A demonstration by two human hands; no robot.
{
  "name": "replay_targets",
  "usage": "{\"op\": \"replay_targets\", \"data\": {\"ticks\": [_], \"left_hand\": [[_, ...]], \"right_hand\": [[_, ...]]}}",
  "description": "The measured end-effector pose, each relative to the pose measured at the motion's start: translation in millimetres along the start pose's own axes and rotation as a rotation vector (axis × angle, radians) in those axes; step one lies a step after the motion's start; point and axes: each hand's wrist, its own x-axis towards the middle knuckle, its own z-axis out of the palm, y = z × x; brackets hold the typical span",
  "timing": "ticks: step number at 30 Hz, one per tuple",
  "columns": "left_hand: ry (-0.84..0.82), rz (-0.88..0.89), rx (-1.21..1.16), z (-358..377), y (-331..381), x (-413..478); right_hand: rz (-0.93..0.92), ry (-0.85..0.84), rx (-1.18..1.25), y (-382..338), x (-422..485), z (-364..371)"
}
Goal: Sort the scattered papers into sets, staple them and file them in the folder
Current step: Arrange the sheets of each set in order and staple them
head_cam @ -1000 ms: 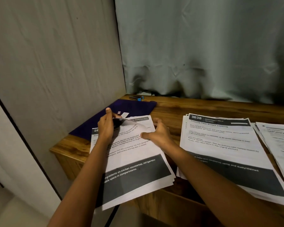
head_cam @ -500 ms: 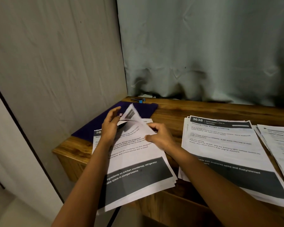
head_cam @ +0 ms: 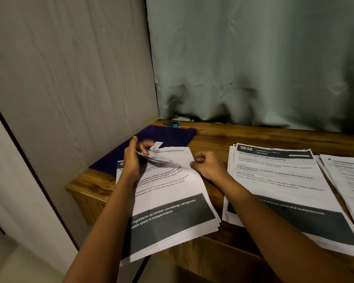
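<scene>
Along the left side stands a pale wall [head_cam: 70,78], and against it is the corner of a wooden table [head_cam: 213,137]. On that corner lies a dark purple folder [head_cam: 172,135], flat and closed, with a small white label [head_cam: 158,144] on it. Behind the folder, at the back edge of the table, is a stapler [head_cam: 173,124] with a blue end, apart from both hands.

Over the folder's near edge lies the left pile [head_cam: 172,193] of printed papers, its dark bottom band hanging past the front of the table. The left hand [head_cam: 132,160] is at the pile's far left corner, where thumb and fingers pinch the turned-up corner of the top sheet [head_cam: 164,158]. That corner is folded back and blurred, so the number of sheets lifted is unclear.

At the pile's far right corner is the right hand [head_cam: 209,167], its fingers curled and its fingertips touching the paper's edge. Whether it pinches the sheet or only rests against it cannot be told.

Just beside that hand lies the middle pile [head_cam: 278,180], headed "3638 Dressing Table", flat and loosely squared. A third pile [head_cam: 347,180] overlaps its right edge and runs out of view. A grey-green curtain [head_cam: 253,58] hangs behind the table.
</scene>
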Motion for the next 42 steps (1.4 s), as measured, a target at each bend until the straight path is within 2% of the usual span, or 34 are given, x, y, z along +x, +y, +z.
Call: {"op": "replay_targets", "data": {"ticks": [3, 9, 13, 20, 24, 30, 37, 42], "left_hand": [[-0.001, 0.005, 0.017, -1, -3, 1], [0.017, 0.011, 0.032, 1, 0, -1], [-0.01, 0.098, 0.137, 2, 4, -4], [-0.011, 0.113, 0.221, -5, 2, 1], [-0.026, 0.14, 0.301, -6, 7, 0], [-0.091, 0.034, 0.494, -10, 11, -2], [-0.121, -0.087, 0.747, -13, 9, -6], [-0.215, -0.086, 0.857, -5, 12, -15]], "right_hand": [[0.051, -0.017, 0.051, 0, 4, 5], [0.041, 0.161, 0.135, -1, 4, 7], [0.03, 0.214, 0.136, 0, 2, 8], [-0.047, 0.231, 0.147, -3, -1, 11], [-0.118, 0.307, 0.204, -7, -4, 12], [-0.178, 0.464, 0.344, -12, -6, 1], [-0.231, 0.603, 0.312, -25, 8, -30], [-0.293, 0.801, 0.267, -49, 26, -82]]}}
